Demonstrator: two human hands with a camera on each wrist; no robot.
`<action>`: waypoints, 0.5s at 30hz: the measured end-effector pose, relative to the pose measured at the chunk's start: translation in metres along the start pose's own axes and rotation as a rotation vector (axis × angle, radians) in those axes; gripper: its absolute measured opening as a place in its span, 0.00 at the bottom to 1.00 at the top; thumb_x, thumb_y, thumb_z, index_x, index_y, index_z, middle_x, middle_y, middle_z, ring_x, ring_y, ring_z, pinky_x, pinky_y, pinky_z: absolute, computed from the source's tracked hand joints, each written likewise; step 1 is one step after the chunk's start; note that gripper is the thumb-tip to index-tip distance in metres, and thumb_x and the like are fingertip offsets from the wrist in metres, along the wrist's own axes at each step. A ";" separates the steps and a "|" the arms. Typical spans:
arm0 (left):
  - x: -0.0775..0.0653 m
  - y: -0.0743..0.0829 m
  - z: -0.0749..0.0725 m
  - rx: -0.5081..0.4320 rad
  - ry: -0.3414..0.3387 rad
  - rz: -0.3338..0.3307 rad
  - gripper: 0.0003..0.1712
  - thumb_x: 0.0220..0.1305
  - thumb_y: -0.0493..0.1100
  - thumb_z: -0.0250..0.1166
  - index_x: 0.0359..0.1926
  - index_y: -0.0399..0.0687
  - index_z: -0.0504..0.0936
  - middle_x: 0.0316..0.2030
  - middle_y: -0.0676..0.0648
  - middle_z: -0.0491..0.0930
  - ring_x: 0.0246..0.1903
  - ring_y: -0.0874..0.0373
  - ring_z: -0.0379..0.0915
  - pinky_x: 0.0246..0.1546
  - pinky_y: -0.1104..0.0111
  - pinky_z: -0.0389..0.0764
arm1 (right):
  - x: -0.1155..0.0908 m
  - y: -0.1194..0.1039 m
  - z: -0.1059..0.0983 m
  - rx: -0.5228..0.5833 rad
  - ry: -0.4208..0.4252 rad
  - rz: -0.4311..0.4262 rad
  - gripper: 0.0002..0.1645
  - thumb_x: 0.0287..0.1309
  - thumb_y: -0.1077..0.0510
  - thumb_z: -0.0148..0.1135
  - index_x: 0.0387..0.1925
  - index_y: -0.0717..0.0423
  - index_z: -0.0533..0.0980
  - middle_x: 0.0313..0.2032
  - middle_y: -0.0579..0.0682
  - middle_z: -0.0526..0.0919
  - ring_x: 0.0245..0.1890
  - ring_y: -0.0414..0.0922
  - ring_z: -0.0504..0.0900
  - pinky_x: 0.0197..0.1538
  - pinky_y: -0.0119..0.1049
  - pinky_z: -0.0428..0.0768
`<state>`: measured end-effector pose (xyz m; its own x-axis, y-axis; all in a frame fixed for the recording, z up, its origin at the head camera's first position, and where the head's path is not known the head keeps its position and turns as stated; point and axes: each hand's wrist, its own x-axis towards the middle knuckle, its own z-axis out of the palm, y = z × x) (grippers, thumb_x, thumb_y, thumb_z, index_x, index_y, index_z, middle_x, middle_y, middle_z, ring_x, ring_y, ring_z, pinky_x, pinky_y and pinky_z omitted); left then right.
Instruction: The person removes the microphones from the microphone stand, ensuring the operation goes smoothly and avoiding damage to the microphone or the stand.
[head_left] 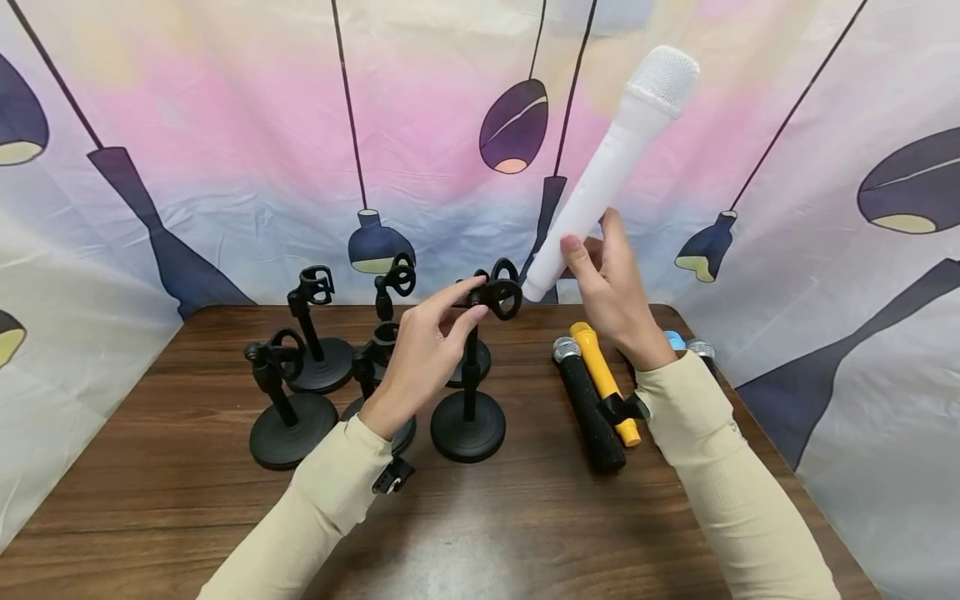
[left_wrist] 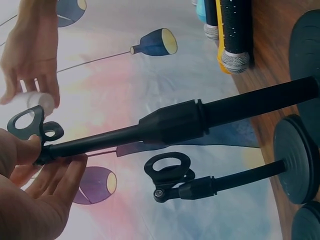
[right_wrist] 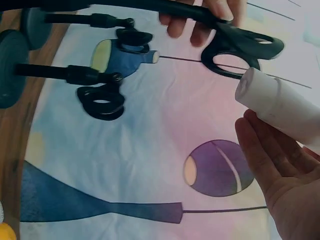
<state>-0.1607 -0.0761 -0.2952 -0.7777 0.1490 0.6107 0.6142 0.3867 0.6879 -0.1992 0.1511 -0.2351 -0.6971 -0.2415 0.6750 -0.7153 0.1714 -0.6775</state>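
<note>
My left hand point(head_left: 420, 354) pinches the top of a black desk microphone stand point(head_left: 469, 379), just below its ring-shaped clip point(head_left: 507, 298). The stand's round base point(head_left: 468, 429) is on the table. My right hand point(head_left: 618, 287) grips a white microphone point(head_left: 600, 179) near its lower end, tilted with the mesh head up and to the right. In the right wrist view the blunt tail of the white microphone point(right_wrist: 257, 90) is right beside the opening of the clip point(right_wrist: 230, 60). Thumb and fingers of the left hand point(left_wrist: 45, 195) sit around the clip joint in the left wrist view.
Several more black stands point(head_left: 294, 429) are grouped on the left of the wooden table point(head_left: 465, 533). At right lie a black microphone point(head_left: 588, 408) and a yellow microphone point(head_left: 596, 358), with a blue-topped one point(head_left: 675, 339) partly behind my right forearm. A patterned cloth point(head_left: 262, 125) hangs behind.
</note>
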 end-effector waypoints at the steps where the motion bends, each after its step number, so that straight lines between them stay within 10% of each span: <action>1: -0.001 -0.001 0.000 0.000 -0.004 -0.012 0.24 0.75 0.43 0.62 0.69 0.51 0.75 0.49 0.46 0.85 0.39 0.58 0.84 0.39 0.61 0.81 | -0.002 0.002 0.000 -0.010 -0.005 0.013 0.25 0.78 0.60 0.49 0.68 0.67 0.57 0.52 0.61 0.76 0.44 0.40 0.86 0.47 0.37 0.84; 15: -0.030 -0.015 -0.001 0.001 -0.114 -0.171 0.27 0.75 0.44 0.61 0.71 0.45 0.70 0.62 0.43 0.77 0.61 0.53 0.75 0.59 0.62 0.76 | -0.045 0.044 0.001 -0.148 -0.140 0.267 0.29 0.77 0.55 0.52 0.70 0.66 0.59 0.54 0.67 0.79 0.47 0.59 0.85 0.42 0.44 0.85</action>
<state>-0.1467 -0.0876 -0.3237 -0.8807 0.1835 0.4367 0.4721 0.4163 0.7771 -0.1995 0.1681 -0.2959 -0.8548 -0.2970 0.4256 -0.5147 0.3809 -0.7681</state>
